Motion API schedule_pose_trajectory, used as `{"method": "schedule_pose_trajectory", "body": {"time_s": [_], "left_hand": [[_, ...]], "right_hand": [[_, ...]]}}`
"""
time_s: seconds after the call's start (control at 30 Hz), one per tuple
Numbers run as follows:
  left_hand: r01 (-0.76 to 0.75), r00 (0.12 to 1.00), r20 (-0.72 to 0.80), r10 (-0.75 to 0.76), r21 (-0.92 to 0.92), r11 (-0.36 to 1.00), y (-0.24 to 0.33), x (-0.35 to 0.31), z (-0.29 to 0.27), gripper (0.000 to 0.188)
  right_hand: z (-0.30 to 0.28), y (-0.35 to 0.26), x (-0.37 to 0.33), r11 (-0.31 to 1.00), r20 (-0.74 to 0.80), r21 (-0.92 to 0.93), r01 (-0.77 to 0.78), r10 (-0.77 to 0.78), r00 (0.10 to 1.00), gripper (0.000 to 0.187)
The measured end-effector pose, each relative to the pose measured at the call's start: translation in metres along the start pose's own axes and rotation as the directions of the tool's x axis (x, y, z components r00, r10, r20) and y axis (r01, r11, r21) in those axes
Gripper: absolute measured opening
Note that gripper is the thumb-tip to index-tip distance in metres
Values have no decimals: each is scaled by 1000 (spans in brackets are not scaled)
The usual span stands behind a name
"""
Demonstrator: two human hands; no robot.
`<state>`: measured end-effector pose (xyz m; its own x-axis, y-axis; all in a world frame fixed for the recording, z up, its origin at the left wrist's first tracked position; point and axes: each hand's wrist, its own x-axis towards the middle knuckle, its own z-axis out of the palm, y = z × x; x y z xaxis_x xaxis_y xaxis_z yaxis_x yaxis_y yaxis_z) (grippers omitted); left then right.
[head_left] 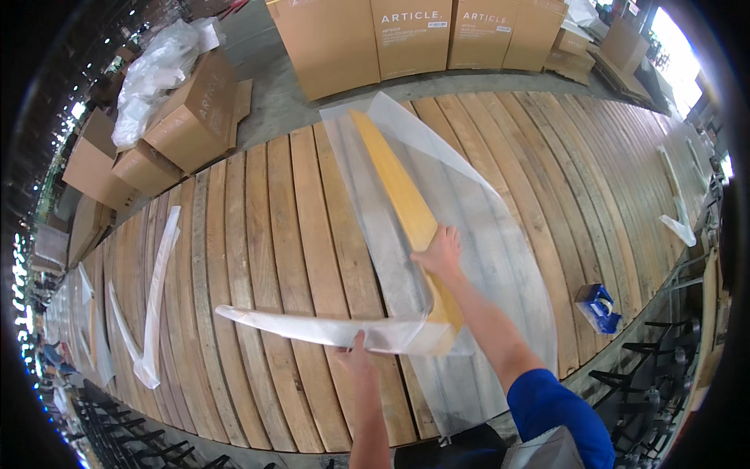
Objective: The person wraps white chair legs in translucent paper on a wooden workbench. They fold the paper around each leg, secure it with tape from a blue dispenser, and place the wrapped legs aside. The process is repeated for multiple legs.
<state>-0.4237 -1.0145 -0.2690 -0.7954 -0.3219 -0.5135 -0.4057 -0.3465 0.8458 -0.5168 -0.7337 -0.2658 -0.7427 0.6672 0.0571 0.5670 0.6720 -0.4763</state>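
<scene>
An angled wooden furniture piece, probably a leg frame (pixel 394 187), lies on a large translucent white foam sheet (pixel 492 266). Its long yellowish arm points away from me, bare; the other arm runs left, covered in white foam wrap (pixel 289 324). My right hand (pixel 444 252) is closed around the bare arm above the bend, thumb on its left side. On the near edge of the wrapped arm, my left hand (pixel 357 356) grips with its thumb on top; its other fingers are partly hidden beneath.
The slatted wooden table (pixel 273 234) carries a foam-wrapped angled piece (pixel 160 297) at left and another wrapped piece (pixel 678 203) at far right. A blue tape dispenser (pixel 600 309) sits at right. Cardboard boxes (pixel 336 47) stand beyond; black metal frames (pixel 656 375) line the near side.
</scene>
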Motion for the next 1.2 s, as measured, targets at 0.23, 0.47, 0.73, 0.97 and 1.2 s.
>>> {"method": "schedule_pose_trajectory", "body": {"time_s": [0.23,0.47,0.73,0.97,1.2], "left_hand": [[32,965,260,-27,-16,999,-31,19,3,64],[7,957,251,-145,480,878,-76,-82,-40,64],[-510,821,564,-83,791,337,-164,-216,-114,60],[49,652,439,-618,789,613,-150,-249,-133,40],[542,616,507,-603,282,791,-134,-292,-150,35]], "right_hand": [[-4,-26,64,992,308,-105,-66,95,947,100],[-65,66,-6,988,-21,56,142,-141,990,84],[-230,320,-243,809,47,-406,-425,483,874,98],[-251,421,-291,714,453,-410,-568,700,553,91],[-225,387,-303,783,-62,-408,-469,489,870,66]]}}
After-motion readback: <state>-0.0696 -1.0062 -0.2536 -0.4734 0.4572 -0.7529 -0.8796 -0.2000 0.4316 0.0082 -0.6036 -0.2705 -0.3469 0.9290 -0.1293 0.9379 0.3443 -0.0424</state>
